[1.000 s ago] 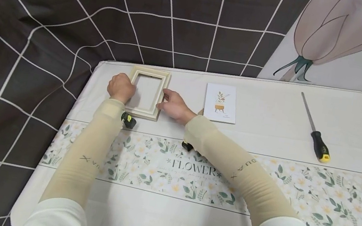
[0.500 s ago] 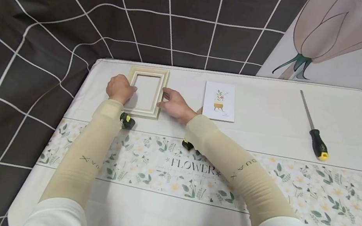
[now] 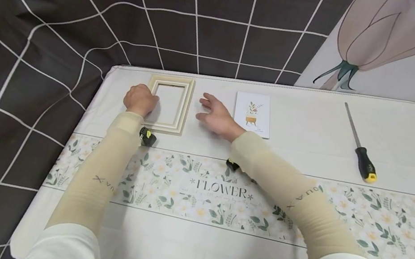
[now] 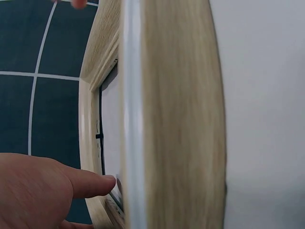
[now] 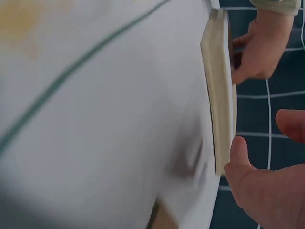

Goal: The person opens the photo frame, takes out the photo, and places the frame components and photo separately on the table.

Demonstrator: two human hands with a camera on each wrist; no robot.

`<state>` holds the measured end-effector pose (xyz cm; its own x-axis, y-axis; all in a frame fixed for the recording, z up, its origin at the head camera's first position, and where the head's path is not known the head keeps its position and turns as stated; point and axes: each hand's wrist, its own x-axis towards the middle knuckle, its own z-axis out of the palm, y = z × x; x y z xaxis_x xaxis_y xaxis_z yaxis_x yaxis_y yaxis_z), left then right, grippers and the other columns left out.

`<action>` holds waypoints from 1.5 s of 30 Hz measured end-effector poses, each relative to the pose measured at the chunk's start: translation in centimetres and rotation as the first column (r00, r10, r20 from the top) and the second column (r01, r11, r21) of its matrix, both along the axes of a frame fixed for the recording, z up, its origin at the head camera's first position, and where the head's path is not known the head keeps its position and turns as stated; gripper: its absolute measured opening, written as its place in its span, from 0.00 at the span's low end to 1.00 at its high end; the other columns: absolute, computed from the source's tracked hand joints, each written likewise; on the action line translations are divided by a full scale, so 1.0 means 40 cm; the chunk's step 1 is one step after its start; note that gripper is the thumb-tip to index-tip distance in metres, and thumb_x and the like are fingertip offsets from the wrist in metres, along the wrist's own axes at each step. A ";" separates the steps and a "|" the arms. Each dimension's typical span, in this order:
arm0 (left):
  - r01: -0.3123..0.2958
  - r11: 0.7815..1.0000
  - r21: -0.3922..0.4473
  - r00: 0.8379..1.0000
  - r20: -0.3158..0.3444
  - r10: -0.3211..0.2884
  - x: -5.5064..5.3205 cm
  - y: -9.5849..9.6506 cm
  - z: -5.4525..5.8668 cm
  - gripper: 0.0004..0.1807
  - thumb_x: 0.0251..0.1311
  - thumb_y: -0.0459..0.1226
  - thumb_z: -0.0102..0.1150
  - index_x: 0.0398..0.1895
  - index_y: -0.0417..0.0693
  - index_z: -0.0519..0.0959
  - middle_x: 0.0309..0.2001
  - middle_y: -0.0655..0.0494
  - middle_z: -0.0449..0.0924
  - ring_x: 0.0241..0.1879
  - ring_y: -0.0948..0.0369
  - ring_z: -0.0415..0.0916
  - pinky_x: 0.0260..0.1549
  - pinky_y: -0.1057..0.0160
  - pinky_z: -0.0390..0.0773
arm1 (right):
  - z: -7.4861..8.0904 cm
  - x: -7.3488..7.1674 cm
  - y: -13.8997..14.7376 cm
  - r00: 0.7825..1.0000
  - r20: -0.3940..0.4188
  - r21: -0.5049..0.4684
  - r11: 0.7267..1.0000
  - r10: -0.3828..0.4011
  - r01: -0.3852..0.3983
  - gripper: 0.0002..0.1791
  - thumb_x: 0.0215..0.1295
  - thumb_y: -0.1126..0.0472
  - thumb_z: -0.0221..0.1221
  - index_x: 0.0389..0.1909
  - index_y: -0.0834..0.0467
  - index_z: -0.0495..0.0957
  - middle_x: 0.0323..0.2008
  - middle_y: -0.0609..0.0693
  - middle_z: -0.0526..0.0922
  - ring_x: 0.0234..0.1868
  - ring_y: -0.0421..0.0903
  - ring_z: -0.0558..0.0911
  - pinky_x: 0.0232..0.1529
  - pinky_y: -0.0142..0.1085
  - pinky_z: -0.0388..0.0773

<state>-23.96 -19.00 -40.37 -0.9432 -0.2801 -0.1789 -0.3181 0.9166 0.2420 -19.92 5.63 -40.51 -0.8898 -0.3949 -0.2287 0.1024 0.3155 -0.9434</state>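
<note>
A cream wooden picture frame (image 3: 184, 107) lies at the back left of the table, its opening showing white. My left hand (image 3: 141, 100) grips the frame's left side; in the left wrist view the thumb of that hand (image 4: 47, 188) reaches over the inner edge. To the right of the frame, my right hand (image 3: 219, 117) is held apart from it, fingers relaxed and nothing in them. In the right wrist view, the right hand (image 5: 267, 191) has thumb and finger spread near the frame's end (image 5: 218, 105). A white card with a potted-plant print (image 3: 253, 109) lies just beyond the right hand.
A screwdriver (image 3: 365, 163) with a black and yellow handle lies at the right. The white tablecloth (image 3: 307, 118) has a floral band (image 3: 174, 183) across it. A dark gridded cloth (image 3: 221, 41) rises behind and left. A brown edge (image 5: 163, 217) shows low in the right wrist view.
My right hand has let go of the frame's right side and moved right, toward the card. The left hand keeps its grip on the frame, which stays in place.
</note>
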 end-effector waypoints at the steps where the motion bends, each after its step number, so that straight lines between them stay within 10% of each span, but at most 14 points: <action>1: 0.001 1.000 -0.001 1.000 0.003 -0.001 -0.001 0.001 0.000 0.15 0.66 0.45 0.53 0.29 0.42 0.74 0.38 0.37 0.80 0.42 0.44 0.78 0.46 0.45 0.79 | 0.001 -0.001 0.016 1.000 -0.006 0.007 1.000 -0.007 0.007 0.41 0.71 0.67 0.55 0.80 0.61 0.47 0.76 0.55 0.61 0.76 0.49 0.59 0.74 0.39 0.55; 10: 0.055 0.996 -0.074 0.998 0.020 -0.054 -0.011 0.032 0.024 0.29 0.68 0.47 0.51 0.54 0.26 0.75 0.55 0.30 0.71 0.58 0.39 0.69 0.55 0.42 0.72 | 0.038 -0.028 0.156 0.992 -0.122 0.198 0.980 0.014 0.011 0.38 0.71 0.67 0.54 0.78 0.62 0.51 0.75 0.57 0.63 0.73 0.53 0.65 0.71 0.43 0.63; 15: 0.151 0.984 -0.094 0.981 -0.111 -0.161 -0.020 0.087 0.033 0.36 0.69 0.51 0.55 0.61 0.22 0.69 0.58 0.30 0.68 0.61 0.39 0.65 0.58 0.42 0.69 | 0.057 -0.040 0.223 0.961 -0.231 0.445 0.895 0.150 -0.033 0.35 0.69 0.65 0.56 0.75 0.65 0.58 0.73 0.62 0.64 0.67 0.58 0.72 0.70 0.49 0.64; 18: 0.264 0.963 -0.058 0.947 -0.176 -0.270 -0.023 0.131 0.045 0.38 0.69 0.51 0.57 0.64 0.23 0.67 0.61 0.30 0.67 0.64 0.39 0.64 0.63 0.45 0.67 | 0.057 -0.042 0.251 0.932 -0.269 0.569 0.821 0.242 -0.049 0.34 0.68 0.62 0.59 0.73 0.67 0.62 0.71 0.64 0.66 0.68 0.59 0.70 0.72 0.50 0.61; 22: 0.416 0.909 0.009 0.891 -0.206 -0.405 -0.017 0.200 0.064 0.39 0.68 0.50 0.59 0.67 0.26 0.65 0.67 0.32 0.65 0.68 0.41 0.62 0.69 0.50 0.61 | 0.051 -0.040 0.275 0.905 -0.299 0.612 0.788 0.303 -0.061 0.34 0.66 0.61 0.62 0.70 0.70 0.65 0.70 0.67 0.67 0.71 0.61 0.66 0.74 0.51 0.57; 32: 0.618 0.781 0.089 0.786 -0.082 -0.612 -0.010 0.344 0.066 0.46 0.68 0.56 0.56 0.75 0.32 0.57 0.77 0.39 0.53 0.78 0.47 0.48 0.75 0.54 0.47 | 0.033 -0.050 0.321 0.880 -0.260 0.710 0.696 0.398 -0.105 0.40 0.66 0.54 0.65 0.70 0.74 0.62 0.72 0.75 0.58 0.75 0.67 0.56 0.75 0.55 0.49; 40: 0.741 0.664 0.102 0.666 0.020 -0.746 0.011 0.405 0.029 0.50 0.64 0.58 0.62 0.76 0.32 0.57 0.78 0.40 0.51 0.78 0.50 0.46 0.75 0.56 0.48 | 0.022 -0.050 0.333 0.888 -0.178 0.715 0.676 0.424 -0.179 0.45 0.67 0.49 0.64 0.74 0.71 0.57 0.75 0.74 0.50 0.77 0.67 0.48 0.76 0.56 0.44; 45: 0.767 0.630 0.125 0.629 0.049 -0.776 0.018 0.427 0.012 0.52 0.62 0.58 0.63 0.76 0.31 0.55 0.79 0.41 0.49 0.79 0.51 0.44 0.75 0.59 0.46 | 0.014 -0.050 0.341 0.874 -0.167 0.724 0.658 0.456 -0.205 0.46 0.68 0.49 0.64 0.75 0.71 0.55 0.75 0.75 0.48 0.77 0.68 0.48 0.76 0.56 0.43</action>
<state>-23.26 -1.91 -39.88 -0.7854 0.5624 -0.2587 0.4715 0.8142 0.3387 -21.94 19.27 -39.97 -0.7977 -0.5285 -0.2904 -0.3903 0.8196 -0.4195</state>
